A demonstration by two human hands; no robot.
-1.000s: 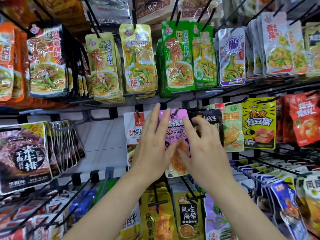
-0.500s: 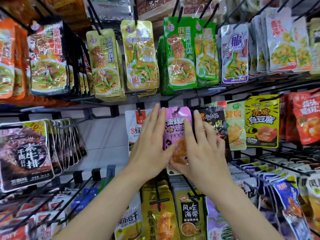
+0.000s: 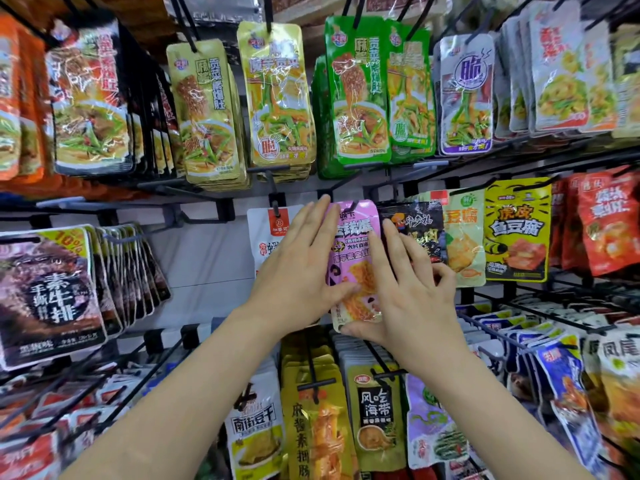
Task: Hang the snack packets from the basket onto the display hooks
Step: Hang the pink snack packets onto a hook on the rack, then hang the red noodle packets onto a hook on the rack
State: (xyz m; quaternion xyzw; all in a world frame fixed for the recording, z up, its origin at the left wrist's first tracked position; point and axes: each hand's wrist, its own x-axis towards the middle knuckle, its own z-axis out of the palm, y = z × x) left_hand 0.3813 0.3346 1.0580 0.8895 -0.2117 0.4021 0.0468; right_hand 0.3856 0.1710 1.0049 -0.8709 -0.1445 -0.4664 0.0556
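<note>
Risk here, mostly of a missed hole. Pink snack packet (image 3: 353, 251) pressed flat against the rack, top edge at the tip of a black display hook (image 3: 354, 204); hard to tell whether the hang hole is threaded or only leaning there. Left hand (image 3: 298, 268) spread flat, fingers extended along the packet's left edge, thumb on its face. Right hand (image 3: 408, 289) open too, fingers splayed over the right side, thumb tucked beneath the bottom edge. No pinch, only pressure. If released unthreaded: likely slide down onto the yellow packets (image 3: 318, 410) below. Sideways push could also nudge the black packet (image 3: 415, 230) just beside. Basket out of view.
</note>
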